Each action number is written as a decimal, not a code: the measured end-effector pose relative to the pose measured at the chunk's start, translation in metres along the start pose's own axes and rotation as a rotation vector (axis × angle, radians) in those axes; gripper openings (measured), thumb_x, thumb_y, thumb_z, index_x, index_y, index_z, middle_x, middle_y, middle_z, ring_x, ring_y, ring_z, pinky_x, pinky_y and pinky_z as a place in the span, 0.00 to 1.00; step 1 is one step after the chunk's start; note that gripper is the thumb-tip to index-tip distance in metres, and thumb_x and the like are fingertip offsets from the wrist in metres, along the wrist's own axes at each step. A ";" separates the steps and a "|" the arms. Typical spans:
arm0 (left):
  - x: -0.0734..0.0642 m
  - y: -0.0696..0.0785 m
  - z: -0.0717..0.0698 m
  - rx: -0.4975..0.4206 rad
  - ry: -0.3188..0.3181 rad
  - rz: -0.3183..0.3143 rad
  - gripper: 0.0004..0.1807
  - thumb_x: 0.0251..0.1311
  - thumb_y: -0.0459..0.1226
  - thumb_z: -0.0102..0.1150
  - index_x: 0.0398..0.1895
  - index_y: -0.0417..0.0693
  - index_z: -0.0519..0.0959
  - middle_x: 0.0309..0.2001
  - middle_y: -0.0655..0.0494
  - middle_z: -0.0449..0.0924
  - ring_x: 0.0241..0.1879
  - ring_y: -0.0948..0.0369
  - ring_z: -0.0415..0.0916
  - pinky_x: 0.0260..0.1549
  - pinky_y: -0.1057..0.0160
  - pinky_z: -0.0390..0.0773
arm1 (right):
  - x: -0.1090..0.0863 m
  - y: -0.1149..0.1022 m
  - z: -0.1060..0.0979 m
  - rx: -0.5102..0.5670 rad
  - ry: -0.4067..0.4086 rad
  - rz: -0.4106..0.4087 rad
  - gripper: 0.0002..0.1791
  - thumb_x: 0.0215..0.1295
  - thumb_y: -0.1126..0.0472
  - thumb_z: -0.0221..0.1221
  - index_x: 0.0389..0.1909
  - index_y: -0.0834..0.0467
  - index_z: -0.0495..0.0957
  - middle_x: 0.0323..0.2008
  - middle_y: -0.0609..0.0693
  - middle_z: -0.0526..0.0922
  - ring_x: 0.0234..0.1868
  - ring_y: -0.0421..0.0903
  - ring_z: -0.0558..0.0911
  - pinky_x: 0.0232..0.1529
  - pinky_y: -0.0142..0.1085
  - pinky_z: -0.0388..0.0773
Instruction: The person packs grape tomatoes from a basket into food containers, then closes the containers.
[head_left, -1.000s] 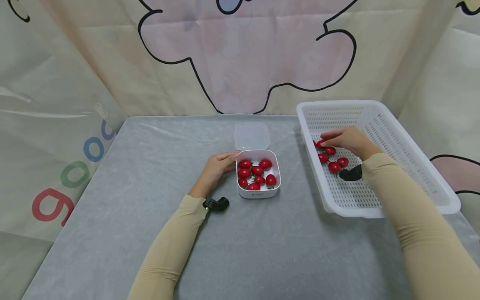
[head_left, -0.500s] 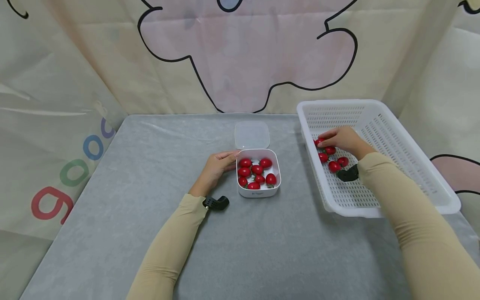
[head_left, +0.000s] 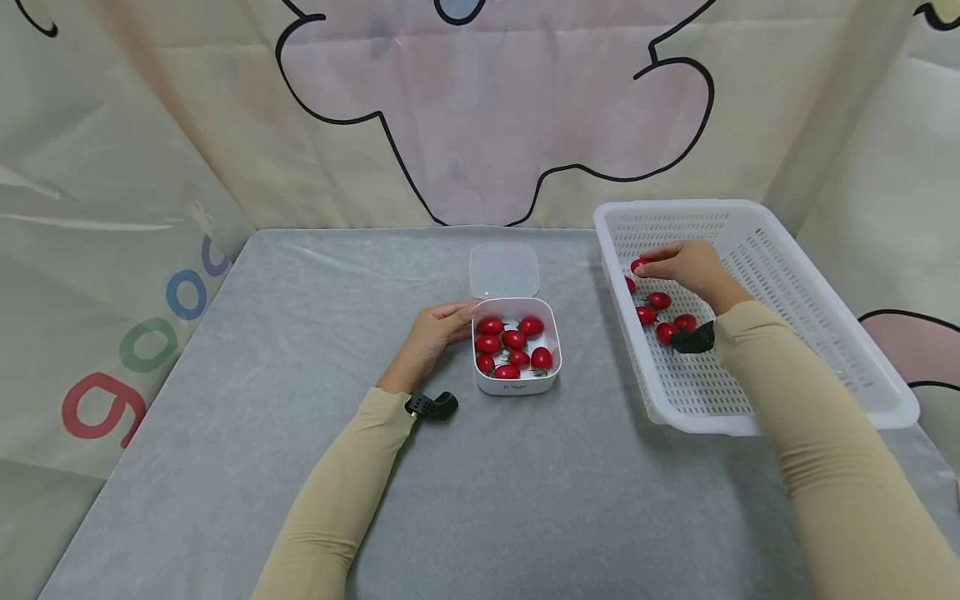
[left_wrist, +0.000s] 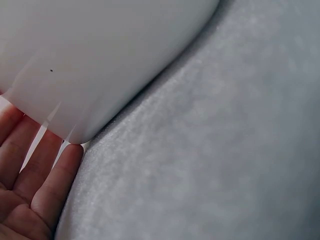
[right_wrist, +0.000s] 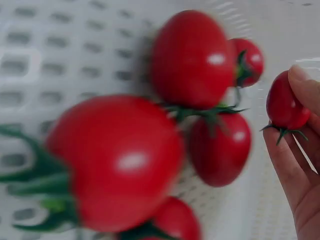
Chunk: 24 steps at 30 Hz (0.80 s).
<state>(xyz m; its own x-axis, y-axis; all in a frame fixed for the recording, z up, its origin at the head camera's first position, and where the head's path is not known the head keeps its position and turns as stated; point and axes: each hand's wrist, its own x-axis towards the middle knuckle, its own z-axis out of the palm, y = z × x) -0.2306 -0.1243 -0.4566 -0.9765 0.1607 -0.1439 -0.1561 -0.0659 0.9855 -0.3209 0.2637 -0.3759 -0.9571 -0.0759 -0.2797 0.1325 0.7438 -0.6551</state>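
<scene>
Glossy tomatoes, smooth plastic basket, matt tabletop, apparently cloth.

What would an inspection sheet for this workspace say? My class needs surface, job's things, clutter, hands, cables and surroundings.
Surface: grey cloth, lightly creased.
Job's things: red tomatoes in a white box, others in the white basket to its right; translucent lid behind the box.
Clutter: nothing seen.
Left hand: touches the box's left side.
Right hand: pinches one tomato over the basket.
Cables: nothing seen.
Surroundings: printed curtains behind and at both sides.
</scene>
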 end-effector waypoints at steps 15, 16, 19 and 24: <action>-0.001 0.001 0.000 -0.022 -0.006 0.004 0.20 0.71 0.36 0.55 0.60 0.31 0.76 0.63 0.38 0.76 0.44 0.68 0.83 0.57 0.58 0.82 | -0.018 -0.052 -0.021 0.283 0.069 -0.129 0.29 0.56 0.43 0.70 0.57 0.51 0.83 0.34 0.27 0.85 0.41 0.27 0.82 0.45 0.17 0.79; -0.001 0.001 0.000 -0.022 -0.004 0.003 0.20 0.71 0.36 0.55 0.60 0.31 0.76 0.63 0.38 0.76 0.44 0.68 0.82 0.57 0.58 0.82 | -0.019 -0.058 -0.020 0.299 0.054 -0.143 0.28 0.56 0.44 0.70 0.56 0.52 0.83 0.33 0.28 0.86 0.40 0.27 0.83 0.43 0.17 0.80; -0.001 0.001 0.000 -0.020 0.002 -0.002 0.20 0.70 0.36 0.55 0.59 0.32 0.77 0.63 0.39 0.77 0.46 0.68 0.82 0.57 0.59 0.82 | -0.023 -0.074 -0.015 0.305 0.018 -0.159 0.27 0.55 0.45 0.71 0.55 0.52 0.84 0.34 0.30 0.87 0.41 0.29 0.83 0.45 0.19 0.80; 0.000 0.001 0.000 -0.025 -0.001 -0.007 0.20 0.70 0.36 0.56 0.59 0.32 0.77 0.63 0.40 0.77 0.47 0.68 0.81 0.57 0.59 0.82 | -0.030 -0.097 -0.005 0.243 -0.016 -0.162 0.33 0.54 0.42 0.71 0.58 0.53 0.82 0.36 0.33 0.88 0.48 0.39 0.82 0.63 0.38 0.78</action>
<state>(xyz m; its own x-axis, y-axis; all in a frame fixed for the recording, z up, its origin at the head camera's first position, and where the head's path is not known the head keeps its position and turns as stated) -0.2303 -0.1244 -0.4560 -0.9753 0.1620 -0.1503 -0.1662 -0.0893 0.9820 -0.3060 0.1968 -0.3006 -0.9669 -0.1927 -0.1675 0.0378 0.5405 -0.8405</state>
